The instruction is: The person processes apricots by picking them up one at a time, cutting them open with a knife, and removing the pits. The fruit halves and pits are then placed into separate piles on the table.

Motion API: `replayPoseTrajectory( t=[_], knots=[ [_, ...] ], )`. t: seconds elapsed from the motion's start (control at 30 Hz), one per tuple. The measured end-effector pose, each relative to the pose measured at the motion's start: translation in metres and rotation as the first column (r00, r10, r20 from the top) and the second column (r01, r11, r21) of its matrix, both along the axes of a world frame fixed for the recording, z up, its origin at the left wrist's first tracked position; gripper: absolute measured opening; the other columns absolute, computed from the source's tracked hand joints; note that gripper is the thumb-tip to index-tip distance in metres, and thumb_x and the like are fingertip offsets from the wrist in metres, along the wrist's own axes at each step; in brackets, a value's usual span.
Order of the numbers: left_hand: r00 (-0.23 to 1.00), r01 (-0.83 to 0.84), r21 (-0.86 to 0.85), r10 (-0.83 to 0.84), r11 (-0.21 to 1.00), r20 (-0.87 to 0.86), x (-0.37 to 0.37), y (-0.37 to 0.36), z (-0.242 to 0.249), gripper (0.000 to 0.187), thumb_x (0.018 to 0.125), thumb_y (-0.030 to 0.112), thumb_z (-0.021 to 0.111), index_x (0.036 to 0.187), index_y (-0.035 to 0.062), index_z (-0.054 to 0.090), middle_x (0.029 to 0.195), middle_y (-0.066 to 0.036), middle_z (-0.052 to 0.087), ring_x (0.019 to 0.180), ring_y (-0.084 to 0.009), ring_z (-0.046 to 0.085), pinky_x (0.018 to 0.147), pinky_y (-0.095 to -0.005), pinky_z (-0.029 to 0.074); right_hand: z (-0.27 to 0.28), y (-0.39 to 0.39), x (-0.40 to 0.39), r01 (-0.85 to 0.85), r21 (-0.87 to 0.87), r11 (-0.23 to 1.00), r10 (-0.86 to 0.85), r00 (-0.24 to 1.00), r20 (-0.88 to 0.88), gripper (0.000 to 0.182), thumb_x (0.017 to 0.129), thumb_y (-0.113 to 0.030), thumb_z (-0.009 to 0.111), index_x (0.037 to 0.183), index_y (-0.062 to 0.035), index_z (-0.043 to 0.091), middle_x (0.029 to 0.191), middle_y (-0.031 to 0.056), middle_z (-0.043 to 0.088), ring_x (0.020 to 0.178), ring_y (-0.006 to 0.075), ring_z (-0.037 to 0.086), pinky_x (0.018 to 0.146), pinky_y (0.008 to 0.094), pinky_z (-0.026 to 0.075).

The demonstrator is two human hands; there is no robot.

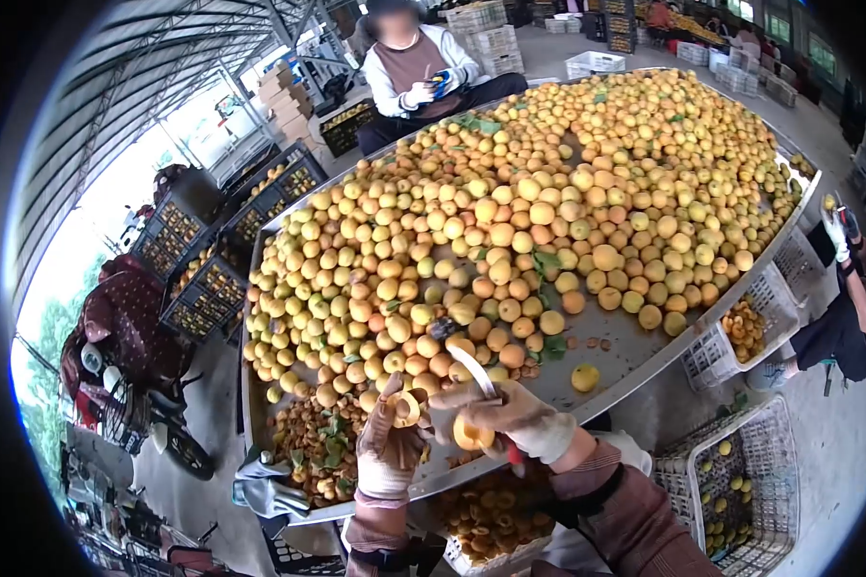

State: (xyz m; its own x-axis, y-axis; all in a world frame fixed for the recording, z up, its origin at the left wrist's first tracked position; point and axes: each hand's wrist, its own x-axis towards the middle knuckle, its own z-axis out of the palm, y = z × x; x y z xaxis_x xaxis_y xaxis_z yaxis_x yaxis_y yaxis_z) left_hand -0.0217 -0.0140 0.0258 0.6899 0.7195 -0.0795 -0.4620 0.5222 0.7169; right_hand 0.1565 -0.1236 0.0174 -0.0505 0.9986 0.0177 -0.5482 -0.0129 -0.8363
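My left hand [387, 452], in a soiled white glove, is closed on a cut apricot half [409, 409] with its hollow inside showing. Close beside it, my right hand [522, 418], gloved too, grips a curved knife [475, 369]; its blade points up and to the left, and a red handle end [516, 458] shows below the palm. Another apricot piece [471, 433] sits at the fingers of this right hand. Both hands are over the near edge of a metal table [616, 337] heaped with whole apricots [404, 279]. Pits and scraps [308, 442] lie left of my left hand.
Below the table edge stands a crate of apricot halves [496, 524]. White crates [741, 481] are at right, black crates [202, 288] at left. A grey glove [269, 489] lies on the near left corner. One person [419, 77] sits across; another [861, 279] is at right.
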Motion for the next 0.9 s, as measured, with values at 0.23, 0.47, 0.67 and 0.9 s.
replayPoseTrajectory(
  t=[0.23, 0.47, 0.67, 0.9],
  knots=[
    [0.992, 0.041, 0.003, -0.04, 0.999, -0.121, -0.01, -0.002, -0.017, 0.06, 0.093, 0.044, 0.053, 0.132, -0.0016, 0.045, 0.109, -0.015, 0.06, 0.08, -0.0175, 0.062, 0.066, -0.0275, 0.053, 0.027, -0.012, 0.005, 0.101, -0.049, 0.994, -0.1, 0.995, 0.026, 0.034, 0.088, -0.01, 0.06, 0.12, 0.0017, 0.058, 0.071, 0.0072, 0.062, 0.048, 0.0082, 0.049, 0.044, 0.0229, 0.042],
    [0.945, 0.062, -0.105, -0.092, 0.993, -0.313, 0.006, -0.036, -0.027, 0.05, 0.098, 0.038, 0.047, 0.128, -0.0011, 0.049, 0.099, -0.008, 0.062, 0.071, -0.0145, 0.06, 0.062, -0.0243, 0.05, -0.001, 0.018, -0.008, 0.737, 0.012, 0.676, -0.657, 0.611, -0.441, 0.03, 0.091, -0.011, 0.053, 0.12, -0.0028, 0.058, 0.063, 0.0022, 0.052, 0.045, 0.0109, 0.044, 0.044, 0.0246, 0.039],
    [0.889, 0.119, 0.027, -0.094, 0.993, -0.448, 0.012, -0.042, -0.032, 0.041, 0.097, 0.035, 0.052, 0.122, 0.0023, 0.056, 0.096, -0.004, 0.063, 0.075, -0.0075, 0.058, 0.06, -0.0212, 0.046, 0.017, 0.011, -0.015, 0.678, 0.157, 0.718, -0.641, 0.732, -0.23, 0.024, 0.093, -0.005, 0.055, 0.115, -0.0001, 0.061, 0.063, 0.002, 0.052, 0.05, 0.007, 0.046, 0.045, 0.0188, 0.038],
    [0.878, 0.026, 0.181, 0.064, 0.983, -0.474, 0.028, -0.04, -0.043, 0.031, 0.095, 0.03, 0.056, 0.105, 0.0013, 0.06, 0.083, -0.002, 0.061, 0.061, -0.0075, 0.053, 0.049, -0.0197, 0.041, 0.012, 0.021, -0.021, 0.596, 0.468, 0.652, -0.617, 0.776, -0.13, 0.025, 0.09, -0.001, 0.051, 0.114, 0.0014, 0.061, 0.067, 0.0023, 0.056, 0.048, 0.0053, 0.043, 0.041, 0.0198, 0.032]
  ],
)
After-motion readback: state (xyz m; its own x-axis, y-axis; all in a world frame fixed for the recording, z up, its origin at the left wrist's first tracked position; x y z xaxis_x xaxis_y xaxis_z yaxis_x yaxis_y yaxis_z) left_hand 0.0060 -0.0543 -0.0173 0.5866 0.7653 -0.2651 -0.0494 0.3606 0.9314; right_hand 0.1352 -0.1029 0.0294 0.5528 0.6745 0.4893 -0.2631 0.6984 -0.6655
